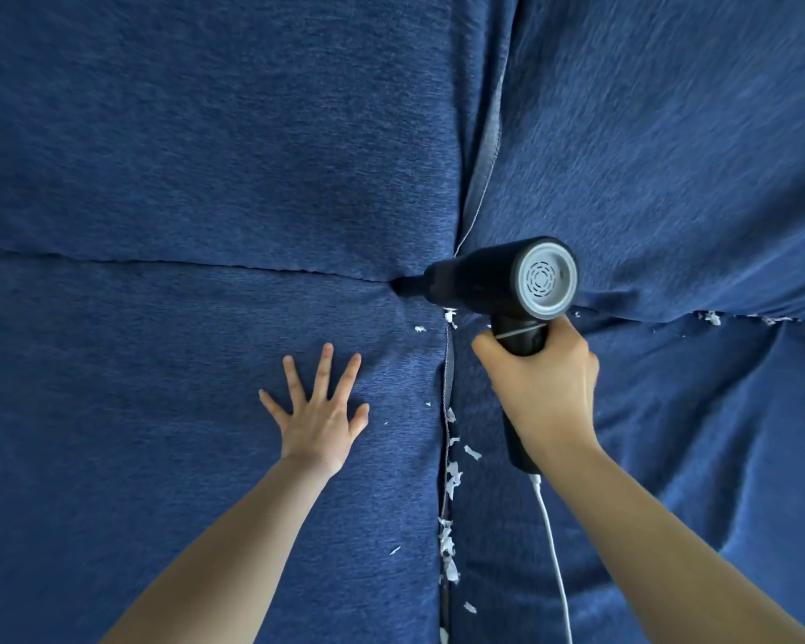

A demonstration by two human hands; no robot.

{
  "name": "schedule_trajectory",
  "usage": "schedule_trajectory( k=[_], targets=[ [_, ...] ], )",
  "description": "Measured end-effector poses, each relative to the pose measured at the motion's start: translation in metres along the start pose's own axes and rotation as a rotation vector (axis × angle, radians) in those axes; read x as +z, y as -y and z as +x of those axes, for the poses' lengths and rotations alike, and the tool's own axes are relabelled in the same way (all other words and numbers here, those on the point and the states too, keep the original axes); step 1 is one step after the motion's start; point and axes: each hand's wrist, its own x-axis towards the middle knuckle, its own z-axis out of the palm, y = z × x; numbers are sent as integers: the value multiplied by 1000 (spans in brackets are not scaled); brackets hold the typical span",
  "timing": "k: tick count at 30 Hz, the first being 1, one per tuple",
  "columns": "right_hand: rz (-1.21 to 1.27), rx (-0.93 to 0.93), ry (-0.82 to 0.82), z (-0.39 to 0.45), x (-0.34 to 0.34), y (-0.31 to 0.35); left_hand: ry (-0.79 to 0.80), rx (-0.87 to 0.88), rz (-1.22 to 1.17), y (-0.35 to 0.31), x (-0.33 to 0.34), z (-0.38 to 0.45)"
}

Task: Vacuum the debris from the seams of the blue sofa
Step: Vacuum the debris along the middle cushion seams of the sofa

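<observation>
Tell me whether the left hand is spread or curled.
Spread: the left hand lies flat on the sofa cushion, all fingers straight and splayed, holding nothing.

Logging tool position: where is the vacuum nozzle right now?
Head view, centre: the vacuum, held by the right hand, has its nozzle at the junction where the sofa seams cross.

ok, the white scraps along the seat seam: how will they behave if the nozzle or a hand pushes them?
The white scraps look like thin torn paper, so probably very light and floppy. A push would likely scatter them or tuck them deeper into the seam; a few already lie loose on the sofa.
</observation>
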Motion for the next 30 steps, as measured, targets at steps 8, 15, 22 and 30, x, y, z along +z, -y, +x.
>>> schedule_trajectory(
  k=[8,15,22,30],
  targets=[
    [-48,3,-2,-4,-22,-3,-6,-6,54,2,9,-1],
    [-42,64,10,-29,-38,-16,14,16,54,2,8,-4],
    [-8,72,-25,-45,-47,-24,58,42,91,4,3,-7],
    [18,115,-56,-60,-50,-36,58,81,148,6,2,-13]
  ],
)
